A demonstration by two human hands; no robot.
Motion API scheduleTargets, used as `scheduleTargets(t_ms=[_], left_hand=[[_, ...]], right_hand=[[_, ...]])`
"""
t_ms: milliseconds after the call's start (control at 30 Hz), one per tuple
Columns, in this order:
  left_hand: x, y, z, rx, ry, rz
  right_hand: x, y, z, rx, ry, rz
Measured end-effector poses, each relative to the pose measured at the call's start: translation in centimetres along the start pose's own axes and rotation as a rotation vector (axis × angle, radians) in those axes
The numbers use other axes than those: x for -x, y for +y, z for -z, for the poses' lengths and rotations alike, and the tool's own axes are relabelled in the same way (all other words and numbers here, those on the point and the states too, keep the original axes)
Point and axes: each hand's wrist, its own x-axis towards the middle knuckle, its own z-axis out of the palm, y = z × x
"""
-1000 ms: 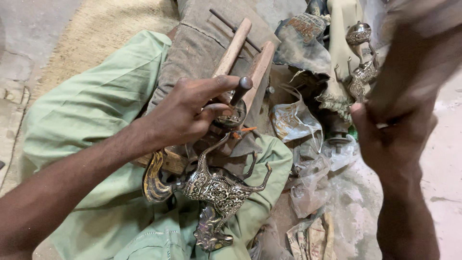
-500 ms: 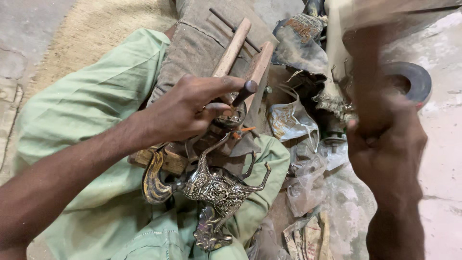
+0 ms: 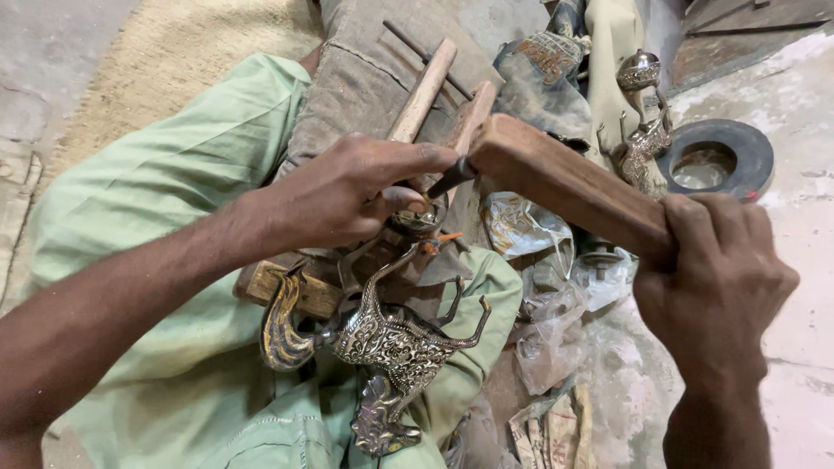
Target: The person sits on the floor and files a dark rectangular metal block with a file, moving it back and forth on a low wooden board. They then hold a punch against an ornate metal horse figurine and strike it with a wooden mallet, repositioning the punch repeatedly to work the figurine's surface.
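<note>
While the head view is examined, a small dark punch (image 3: 450, 178) is seen pinched in the grip of the left hand (image 3: 347, 191), tip set on the ornate brass figure (image 3: 382, 343) lying across the lap. A wooden block (image 3: 569, 182) is clasped tight by the right hand (image 3: 721, 287), its end touching the punch head. Step judged: striking; a square, controlled blow is called for next.
</note>
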Motion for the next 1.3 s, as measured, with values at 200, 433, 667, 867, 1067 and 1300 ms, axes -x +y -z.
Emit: scheduleTargets(t_ms=[200,433,667,867,1067,1300], left_hand=[[-0.4,0.1,0.2,0.035,-0.039,-0.003],[-0.5,-0.4,0.7,0.043,-0.067,-0.044],[-0.2,-0.8,0.6,0.006,-0.144,0.068],[0.3,-1.3,0.6,-0.011,-0.055,-0.142],[1.9,-1.9,-0.5,0.065,0.143,0.076],[2.9,-2.3,-1.6,0.133,0.236,0.032]], right_hand=[[0.1,-0.6,0.6,-0.051,-0.024,-0.032],[0.6,-1.1,0.6,-0.203,-0.073,-0.114],[2.0,0.7,-1.3,-0.465,0.12,-0.12],[2.0,0.9,-2.1,-0.348,-0.015,-0.169],[0.9,1.6,-1.3,-0.273,0.108,-0.018],[-4.8,0.5,0.0,-1.068,-0.058,-0.283]])
